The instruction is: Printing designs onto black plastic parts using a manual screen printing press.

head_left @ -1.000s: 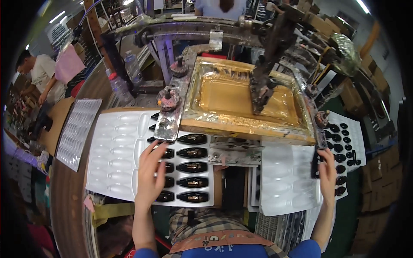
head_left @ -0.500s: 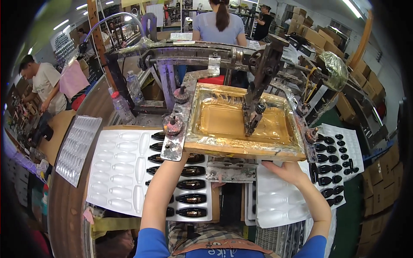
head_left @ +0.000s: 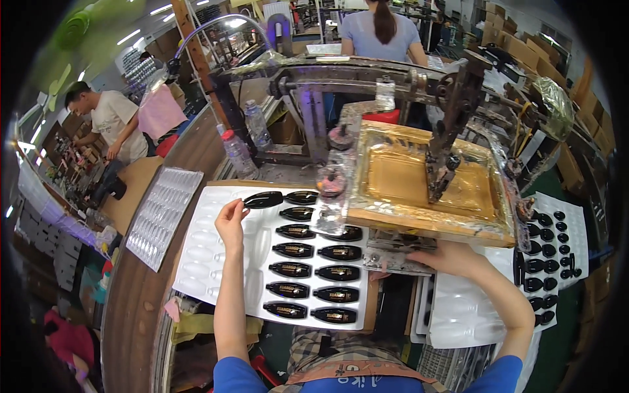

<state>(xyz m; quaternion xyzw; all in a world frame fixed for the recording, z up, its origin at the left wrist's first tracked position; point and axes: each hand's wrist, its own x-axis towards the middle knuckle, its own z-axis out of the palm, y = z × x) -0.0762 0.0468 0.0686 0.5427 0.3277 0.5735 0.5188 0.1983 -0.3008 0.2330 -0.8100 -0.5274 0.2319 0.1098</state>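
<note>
From the head view, the left hand (head_left: 230, 221) is pinching a glossy black teardrop-shaped plastic piece (head_left: 263, 200) over the white moulded tray (head_left: 216, 262), best seated squarely in its pocket, while the right hand (head_left: 449, 257) is resting open-fingered at the gold-foiled printing frame (head_left: 426, 226).

A wooden workbench (head_left: 134, 288) carries white moulded trays (head_left: 216, 255) and a clear tray (head_left: 160, 216).

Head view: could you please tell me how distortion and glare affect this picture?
Head view: fisheye bends the curved wooden table edge and blackens the corners; glare sits on the gold foil-wrapped frame; the left hand and glossy black oval pieces stay sharp.
</note>
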